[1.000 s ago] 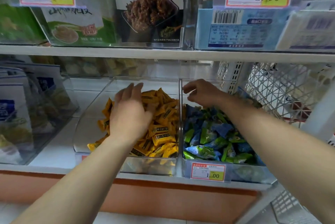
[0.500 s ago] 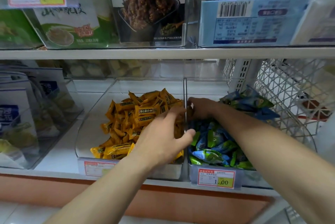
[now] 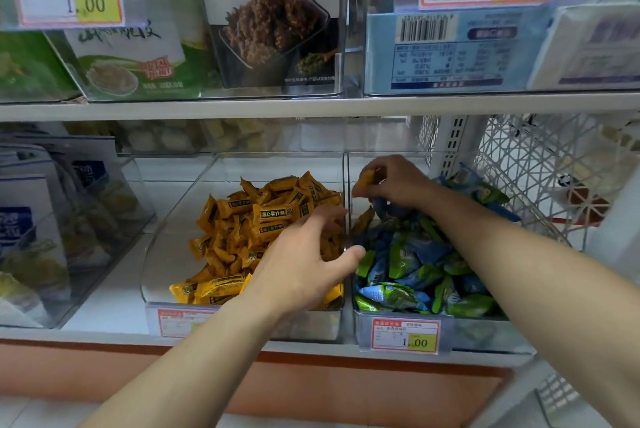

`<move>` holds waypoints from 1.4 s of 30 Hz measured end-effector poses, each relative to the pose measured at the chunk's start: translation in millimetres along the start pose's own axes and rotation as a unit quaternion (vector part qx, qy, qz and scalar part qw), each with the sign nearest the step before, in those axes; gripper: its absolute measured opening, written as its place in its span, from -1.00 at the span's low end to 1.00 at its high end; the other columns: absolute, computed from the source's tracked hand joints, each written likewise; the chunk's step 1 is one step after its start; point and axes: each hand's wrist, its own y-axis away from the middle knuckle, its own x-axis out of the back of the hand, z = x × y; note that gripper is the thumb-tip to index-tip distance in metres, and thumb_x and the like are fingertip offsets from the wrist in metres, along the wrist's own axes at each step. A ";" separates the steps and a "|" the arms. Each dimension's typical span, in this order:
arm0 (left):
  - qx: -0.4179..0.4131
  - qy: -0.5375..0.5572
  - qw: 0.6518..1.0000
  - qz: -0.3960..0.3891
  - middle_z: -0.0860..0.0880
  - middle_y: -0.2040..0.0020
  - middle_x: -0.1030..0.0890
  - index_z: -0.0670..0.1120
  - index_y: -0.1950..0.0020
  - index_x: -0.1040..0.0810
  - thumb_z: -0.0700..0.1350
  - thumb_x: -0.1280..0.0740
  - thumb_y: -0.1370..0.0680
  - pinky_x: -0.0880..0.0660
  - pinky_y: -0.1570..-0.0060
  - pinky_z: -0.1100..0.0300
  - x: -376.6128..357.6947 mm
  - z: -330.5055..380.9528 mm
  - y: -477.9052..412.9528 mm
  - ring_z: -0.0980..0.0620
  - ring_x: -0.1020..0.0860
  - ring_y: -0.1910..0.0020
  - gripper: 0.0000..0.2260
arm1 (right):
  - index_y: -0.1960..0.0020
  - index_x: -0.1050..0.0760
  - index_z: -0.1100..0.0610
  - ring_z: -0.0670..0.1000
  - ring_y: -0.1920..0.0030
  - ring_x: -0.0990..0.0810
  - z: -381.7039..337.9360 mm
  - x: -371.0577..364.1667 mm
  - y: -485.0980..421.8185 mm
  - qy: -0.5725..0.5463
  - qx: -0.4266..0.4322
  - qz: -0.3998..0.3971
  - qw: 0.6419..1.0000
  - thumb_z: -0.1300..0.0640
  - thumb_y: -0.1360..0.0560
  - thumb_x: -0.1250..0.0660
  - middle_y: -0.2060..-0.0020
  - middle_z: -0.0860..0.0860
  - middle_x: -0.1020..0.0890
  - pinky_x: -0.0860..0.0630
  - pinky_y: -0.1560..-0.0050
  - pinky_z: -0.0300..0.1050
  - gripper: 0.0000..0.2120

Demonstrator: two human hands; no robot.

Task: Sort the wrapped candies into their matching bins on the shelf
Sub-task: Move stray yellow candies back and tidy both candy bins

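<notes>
Right hand [image 3: 393,181]: has risen from the blue-and-green wrapped candies [image 3: 415,265] right of the clear plastic divider [image 3: 346,185], and now pinches one stray orange-wrapped candy [image 3: 367,180] above them.
Left hand [image 3: 304,265]: fingers spread, holding nothing, still left of the divider over the orange-wrapped candy pile [image 3: 249,230].
Second orange stray [image 3: 363,219]: lies just right of the divider.
Pinched candy likely goes left across the divider.

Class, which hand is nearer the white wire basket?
Right. The right hand is over the bin beside the white wire basket; the left hand hovers over orange candies, farther off.
</notes>
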 end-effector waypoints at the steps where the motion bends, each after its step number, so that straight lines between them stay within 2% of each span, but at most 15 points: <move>1: 0.002 0.003 1.000 0.002 0.21 -0.27 -0.53 0.31 -0.36 -0.30 0.44 -0.23 -0.39 -0.50 -0.19 0.17 0.0 -0.9 -0.9 0.18 -0.49 -0.23 -0.43 | 0.05 -0.64 0.06 -0.15 0.20 -0.66 -4.5 6.0 4.5 -0.037 -0.004 0.017 0.999 0.01 -0.31 -0.63 0.18 -0.05 -0.70 -0.54 0.23 -0.29 -0.71; 4: 0.006 0.007 1.000 0.005 0.22 -0.25 -0.54 0.30 -0.35 -0.34 0.44 -0.25 -0.37 -0.51 -0.18 0.19 1.0 -1.0 -2.8 0.20 -0.50 -0.22 -0.42 | 0.12 -0.66 0.10 -0.13 0.25 -0.68 -19.4 21.5 22.8 -0.129 -0.007 0.050 0.990 0.06 -0.33 -0.62 0.25 -0.02 -0.72 -0.54 0.35 -0.31 -0.79; 8: -0.003 -0.007 0.999 0.041 0.16 -0.29 -0.54 0.18 -0.41 -0.38 0.39 -0.27 -0.39 -0.44 -0.19 0.26 1.7 8.1 -5.7 0.15 -0.48 -0.27 -0.37 | 0.08 -0.67 0.14 0.08 0.15 -0.71 -36.3 36.5 53.9 -0.193 -0.014 0.076 0.978 0.03 -0.33 -0.61 0.19 0.07 -0.73 -0.66 0.15 0.02 -0.73; 12: -0.028 -0.018 0.995 0.089 0.13 -0.29 -0.53 0.19 -0.49 -0.27 0.29 -0.36 -0.46 -0.42 -0.16 0.22 -0.9 28.8 -10.7 0.09 -0.45 -0.28 -0.36 | 0.09 -0.64 0.10 0.05 0.22 -0.70 -42.4 37.5 80.1 -0.254 -0.038 0.075 0.964 0.00 -0.32 -0.61 0.17 0.08 -0.73 -0.57 0.26 -0.03 -0.72; 14: -0.035 -0.048 0.995 0.083 0.12 -0.32 -0.51 0.19 -0.48 -0.29 0.29 -0.36 -0.46 -0.42 -0.22 0.14 -4.9 38.1 -13.2 0.06 -0.39 -0.34 -0.37 | 0.06 -0.61 0.10 0.04 0.13 -0.70 -43.2 37.2 88.1 -0.213 -0.037 0.107 0.970 0.01 -0.34 -0.61 0.13 0.06 -0.72 -0.60 0.12 0.00 -0.71; 16: -0.030 -0.098 0.993 0.064 0.08 -0.37 -0.46 0.14 -0.46 -0.35 0.26 -0.37 -0.47 -0.41 -0.26 0.09 -10.2 41.4 -14.3 0.00 -0.33 -0.38 -0.41 | 0.01 -0.57 0.06 0.00 0.04 -0.64 -41.8 42.7 95.9 -0.104 -0.046 0.124 0.986 -0.03 -0.35 -0.59 0.07 0.00 -0.67 -0.55 0.03 -0.07 -0.68; 19: -0.017 -0.107 0.993 0.042 0.01 -0.40 -0.39 0.07 -0.48 -0.31 0.15 -0.39 -0.50 -0.51 -0.18 0.08 -15.2 36.3 -14.1 -0.05 -0.43 -0.32 -0.41 | 0.05 -0.50 -0.06 -0.13 0.14 -0.55 -36.5 55.1 108.2 0.061 -0.096 0.079 0.990 -0.07 -0.41 -0.53 0.14 -0.15 -0.58 -0.44 0.23 -0.20 -0.75; 21: -0.013 -0.088 0.994 0.056 -0.02 -0.40 -0.39 0.05 -0.48 -0.29 0.11 -0.40 -0.50 -0.52 -0.04 0.16 -15.8 31.0 -14.5 -0.06 -0.51 -0.24 -0.41 | 0.03 -0.47 -0.12 -0.09 0.14 -0.55 -32.6 60.5 108.5 0.147 -0.096 0.115 0.978 -0.05 -0.48 -0.41 0.15 -0.20 -0.56 -0.48 0.18 -0.14 -0.86; 23: -0.004 -0.073 0.995 0.068 -0.03 -0.38 -0.42 0.04 -0.47 -0.31 0.10 -0.39 -0.50 -0.49 0.02 0.20 -16.0 25.9 -15.0 -0.07 -0.53 -0.21 -0.43 | -0.06 -0.45 -0.15 -0.10 0.11 -0.53 -32.6 62.4 99.3 0.118 -0.061 0.136 0.982 0.00 -0.50 -0.35 0.11 -0.26 -0.52 -0.47 0.16 -0.13 -0.84; 26: 0.013 -0.030 0.998 0.044 -0.03 -0.38 -0.47 0.09 -0.49 -0.29 0.12 -0.37 -0.51 -0.50 -0.13 0.15 -17.8 20.2 -12.3 -0.06 -0.53 -0.24 -0.43 | -0.10 -0.50 -0.11 -0.12 0.06 -0.53 -40.2 51.1 67.1 0.030 -0.014 0.027 0.999 0.06 -0.49 -0.41 0.05 -0.21 -0.51 -0.41 0.20 -0.22 -0.78; 29: 0.009 -0.020 0.999 0.036 0.01 -0.37 -0.47 0.15 -0.50 -0.25 0.15 -0.34 -0.51 -0.50 -0.14 0.15 -19.6 15.9 -9.9 -0.04 -0.53 -0.24 -0.42 | -0.02 -0.57 -0.05 -0.03 0.01 -0.54 -41.0 22.4 23.8 0.140 0.018 -0.093 0.986 0.11 -0.45 -0.48 0.02 -0.11 -0.56 -0.42 0.10 -0.18 -0.82; 32: 0.008 -0.007 0.999 0.032 0.05 -0.35 -0.46 0.20 -0.49 -0.24 0.17 -0.33 -0.48 -0.45 -0.13 0.21 -20.4 12.4 -8.9 -0.01 -0.51 -0.24 -0.40 | 0.02 -0.65 0.02 -0.03 0.09 -0.61 -23.9 -4.1 -6.0 0.194 -0.040 -0.196 0.961 0.16 -0.43 -0.48 0.12 -0.09 -0.65 -0.48 0.19 -0.19 -0.86; 33: 0.008 -0.004 0.999 0.032 0.07 -0.34 -0.46 0.22 -0.49 -0.23 0.18 -0.33 -0.48 -0.42 -0.10 0.25 -20.4 11.3 -8.6 0.01 -0.51 -0.23 -0.40 | -0.01 -0.67 0.03 -0.01 0.07 -0.63 -17.4 -10.1 -10.5 0.213 -0.054 -0.226 0.949 0.16 -0.44 -0.45 0.07 -0.05 -0.68 -0.53 0.14 -0.15 -0.85; 37: -0.003 0.011 1.000 0.023 0.15 -0.19 -0.44 0.28 -0.45 -0.21 0.18 -0.33 -0.48 -0.40 -0.04 0.26 -19.9 10.0 -7.2 0.05 -0.51 -0.17 -0.43 | -0.31 -0.49 0.04 0.05 -0.19 -0.54 -2.6 -20.3 -15.3 0.267 -0.053 -0.275 0.922 0.11 -0.52 -0.41 -0.26 0.01 -0.55 -0.48 -0.24 0.00 -0.63; 42: -0.001 0.006 1.000 0.019 0.12 -0.26 -0.46 0.26 -0.47 -0.18 0.21 -0.31 -0.48 -0.36 -0.04 0.28 -19.4 5.3 -8.6 0.06 -0.50 -0.18 -0.41 | -0.42 -0.45 0.01 0.05 -0.22 -0.54 -8.6 -16.2 -10.6 0.315 -0.067 -0.329 0.888 -0.13 -0.52 -0.40 -0.28 0.01 -0.54 -0.48 -0.27 -0.01 -0.49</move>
